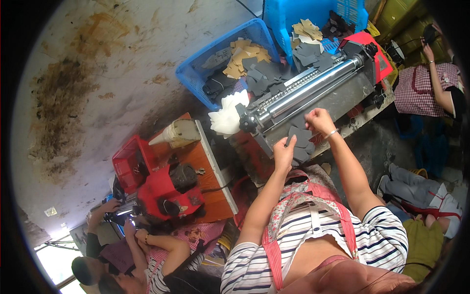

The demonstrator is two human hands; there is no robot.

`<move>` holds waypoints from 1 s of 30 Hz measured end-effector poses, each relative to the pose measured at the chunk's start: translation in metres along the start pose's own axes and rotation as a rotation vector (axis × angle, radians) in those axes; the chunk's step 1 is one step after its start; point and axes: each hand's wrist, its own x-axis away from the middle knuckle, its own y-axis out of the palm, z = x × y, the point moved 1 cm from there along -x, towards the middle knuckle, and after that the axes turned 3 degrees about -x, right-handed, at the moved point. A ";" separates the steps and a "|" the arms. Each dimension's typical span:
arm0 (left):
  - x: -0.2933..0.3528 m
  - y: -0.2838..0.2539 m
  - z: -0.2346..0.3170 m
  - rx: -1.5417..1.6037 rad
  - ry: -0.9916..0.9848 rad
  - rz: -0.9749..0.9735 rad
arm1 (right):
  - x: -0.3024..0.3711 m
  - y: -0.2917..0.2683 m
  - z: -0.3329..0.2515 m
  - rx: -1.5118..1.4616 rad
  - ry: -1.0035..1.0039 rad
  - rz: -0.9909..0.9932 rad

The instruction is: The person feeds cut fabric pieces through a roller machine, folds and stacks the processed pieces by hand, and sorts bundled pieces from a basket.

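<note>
My left hand (283,153) is closed with its thumb up, pinching dark grey flat pieces at the front edge of a roller machine (313,87). More grey pieces (302,148) lie fanned beside it, close to my apron. My right hand (318,121), with a bracelet at the wrist, is curled just in front of the machine's shiny metal roller. Its fingertips are pressed together, and whatever may be between them is too small to make out. A spring-like rod runs along behind the roller, and a red housing (368,53) covers the machine's far right end.
Behind the machine stand a blue basket (196,81) and a blue crate (279,24) with tan and grey pieces. A white crumpled bag (227,115) hangs at its left end. Another red machine (164,191) sits on a wooden table at left, where people work; another person is at right.
</note>
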 end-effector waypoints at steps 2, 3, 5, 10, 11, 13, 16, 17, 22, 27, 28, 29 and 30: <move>0.001 0.000 0.002 -0.040 0.031 0.014 | 0.000 0.004 -0.005 -0.239 0.082 0.147; -0.002 -0.004 -0.002 -0.103 0.070 0.035 | 0.004 0.003 -0.005 -0.240 0.082 0.142; -0.003 -0.006 -0.002 -0.164 0.108 0.056 | 0.016 -0.001 -0.004 0.153 -0.203 -0.129; 0.005 0.004 0.014 -0.218 0.076 0.111 | 0.047 0.004 -0.020 0.232 -0.269 -0.086; 0.005 0.004 0.014 -0.219 0.077 0.109 | 0.047 0.005 -0.016 0.232 -0.269 -0.084; 0.004 0.004 0.010 -0.124 0.048 0.062 | 0.045 0.006 -0.012 0.333 -0.529 -0.005; 0.001 -0.001 0.001 -0.025 0.034 -0.029 | 0.044 0.007 -0.007 0.382 -0.674 0.032; 0.002 0.000 0.002 -0.027 0.032 -0.030 | 0.045 0.008 -0.006 0.381 -0.672 0.035; 0.004 -0.003 0.002 -0.019 -0.015 -0.140 | 0.052 0.000 -0.010 -0.224 -0.044 -0.220; -0.002 -0.003 -0.004 -0.296 0.111 -0.128 | 0.055 0.002 -0.005 0.120 -0.431 -0.088; -0.002 -0.002 -0.005 -0.382 0.181 -0.108 | 0.056 0.000 -0.004 0.241 -0.615 -0.038; -0.002 0.000 -0.003 -0.383 0.182 -0.111 | 0.057 0.000 -0.005 0.364 -0.799 0.013; -0.001 0.002 -0.001 -0.304 0.158 -0.120 | 0.058 0.000 -0.005 0.364 -0.799 0.016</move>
